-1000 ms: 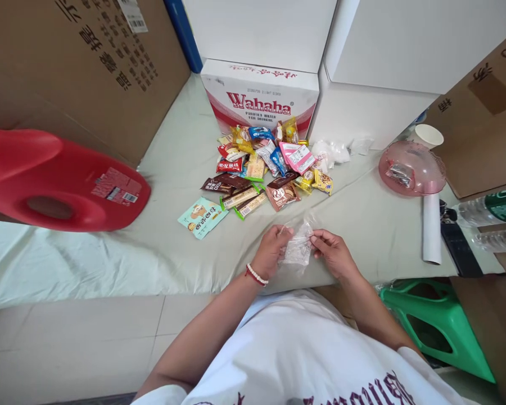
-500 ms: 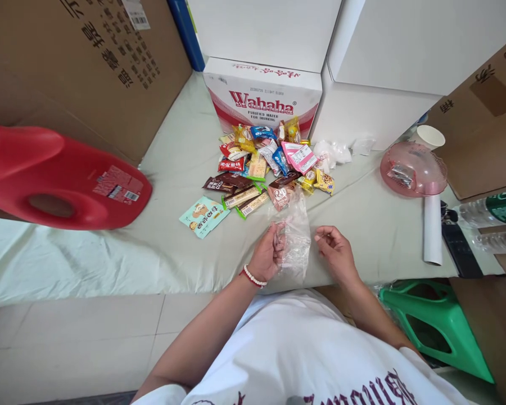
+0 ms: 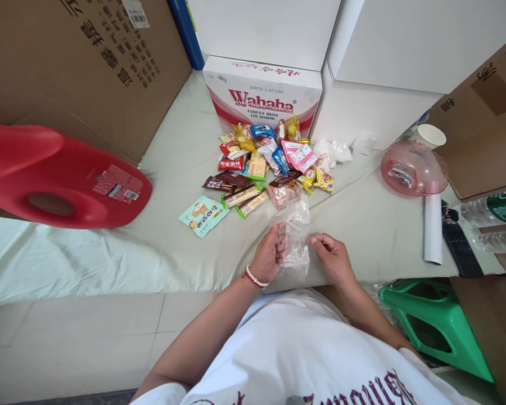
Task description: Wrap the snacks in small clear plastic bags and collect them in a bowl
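Observation:
My left hand (image 3: 269, 256) is closed on the left side of a clear plastic bag (image 3: 296, 247), which hangs crumpled over the table's front edge. At the bag's right edge, my right hand (image 3: 332, 257) has thumb and forefinger pinched together at the film. A pink-brown snack packet (image 3: 281, 195) lies at the bag's far end; whether it is inside cannot be made out. Behind is a heap of wrapped snacks, among them a pink packet (image 3: 300, 156), a red packet (image 3: 231, 163) and green-ended wafer bars (image 3: 252, 203). A mint-green pouch (image 3: 204, 216) lies flat to the left.
A Wahaha water carton (image 3: 263, 95) stands behind the snacks. To the left lies a big red jug (image 3: 80, 194). On the right are a pink bowl (image 3: 434, 163), a paper cup (image 3: 430, 135), a white roll (image 3: 433, 230) and plastic bottles (image 3: 500, 209). A green stool (image 3: 438, 315) stands below.
My right hand has moved left to the bag's edge, its thumb and forefinger now at the film. My left hand keeps its grip, almost in the same place.

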A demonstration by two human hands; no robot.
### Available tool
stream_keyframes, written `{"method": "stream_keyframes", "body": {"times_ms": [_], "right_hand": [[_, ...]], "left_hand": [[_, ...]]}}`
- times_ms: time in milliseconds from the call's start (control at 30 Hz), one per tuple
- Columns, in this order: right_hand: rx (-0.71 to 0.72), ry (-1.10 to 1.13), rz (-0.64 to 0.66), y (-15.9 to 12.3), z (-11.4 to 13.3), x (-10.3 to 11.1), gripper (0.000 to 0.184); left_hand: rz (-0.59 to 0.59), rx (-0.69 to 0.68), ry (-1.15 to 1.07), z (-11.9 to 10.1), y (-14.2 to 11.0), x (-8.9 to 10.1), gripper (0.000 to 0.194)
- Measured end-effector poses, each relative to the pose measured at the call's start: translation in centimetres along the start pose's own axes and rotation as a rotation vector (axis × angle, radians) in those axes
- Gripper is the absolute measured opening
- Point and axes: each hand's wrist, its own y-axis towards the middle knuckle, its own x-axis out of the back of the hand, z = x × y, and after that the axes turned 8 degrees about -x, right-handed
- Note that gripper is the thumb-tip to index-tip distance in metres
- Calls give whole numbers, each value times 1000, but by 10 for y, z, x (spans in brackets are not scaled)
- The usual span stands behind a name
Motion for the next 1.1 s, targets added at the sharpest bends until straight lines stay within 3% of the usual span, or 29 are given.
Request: {"method": "stream_keyframes", "body": {"times_ms": [167, 400, 467, 567, 633, 733, 1000, 1100], "right_hand": [[-108, 56, 6, 5, -6, -5, 40], [-128, 62, 49, 12, -4, -13, 42], [-96, -1, 70, 14, -6, -15, 41], [51, -265, 37, 15, -11, -18, 27], [146, -462, 6, 14, -14, -19, 15], [190, -635, -9, 13, -16, -21, 14], [237, -511, -73, 15, -7, -20, 16], [260, -528, -125, 22, -4, -24, 26]], "left_hand": [[10, 3, -14, 3, 0, 2, 62], [62, 34, -33, 6, -2, 1, 55], [84, 40, -42, 6, -2, 0, 54], [78, 43, -24, 6, -3, -1, 53], [21, 17, 36, 6, -3, -2, 56], [-70, -49, 145, 8, -4, -2, 66], [-174, -124, 274, 9, -2, -6, 74], [-184, -129, 290, 10, -1, -9, 72]]}}
